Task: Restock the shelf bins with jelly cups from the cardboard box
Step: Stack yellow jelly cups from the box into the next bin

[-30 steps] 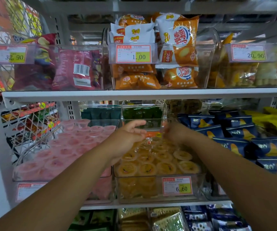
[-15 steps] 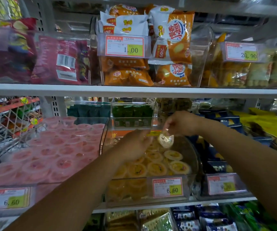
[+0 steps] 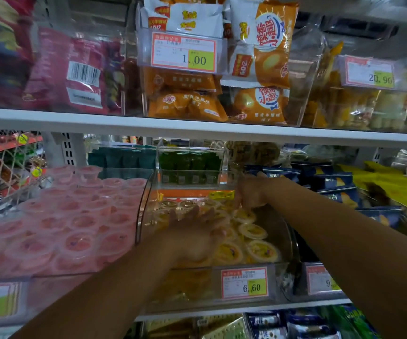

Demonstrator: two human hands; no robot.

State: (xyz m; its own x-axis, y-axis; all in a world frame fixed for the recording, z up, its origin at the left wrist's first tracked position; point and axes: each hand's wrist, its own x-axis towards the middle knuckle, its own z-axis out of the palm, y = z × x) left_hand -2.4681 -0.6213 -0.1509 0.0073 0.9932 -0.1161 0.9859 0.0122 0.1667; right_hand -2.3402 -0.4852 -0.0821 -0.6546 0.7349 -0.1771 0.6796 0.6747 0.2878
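Both hands are in the clear bin (image 3: 293,241) on the middle shelf level.

Left hand (image 3: 195,231): lies low over the yellow jelly cups (image 3: 253,231). Its fingers (image 3: 198,212) look spread and flat on the lids. Motion blur is heavy, so the contact is not certain.

Right hand (image 3: 252,194): at the bin's back right corner, knuckles up, fingers pointing down among the rear cups. I cannot tell whether they pinch a cup or rest loose.

The yellow jelly cups sit lid-up in rows and fill the bin from front to back. The print on the lids is too small to read.

Labels read:
- The price tag (image 3: 244,283) on the bin's front wall reads "6.60", black on a yellow patch.
- The tag to its right (image 3: 320,281) is cut off by my forearm. Only "9." shows.
- Upper tag, centre (image 3: 184,52): "1.00", above the orange packets (image 3: 187,106).
- Upper tag, right (image 3: 369,74): "20.90".
- The white-and-orange bag (image 3: 261,40) stands upside down, with Chinese characters and "210g" inverted.
- The red packet (image 3: 75,74) at upper left carries a barcode sticker.

Neighbours: pink jelly cups (image 3: 75,228) fill the bin just left. Blue packets (image 3: 339,182) lie to the right and green packets (image 3: 190,162) behind. The white shelf board (image 3: 197,127) runs above.
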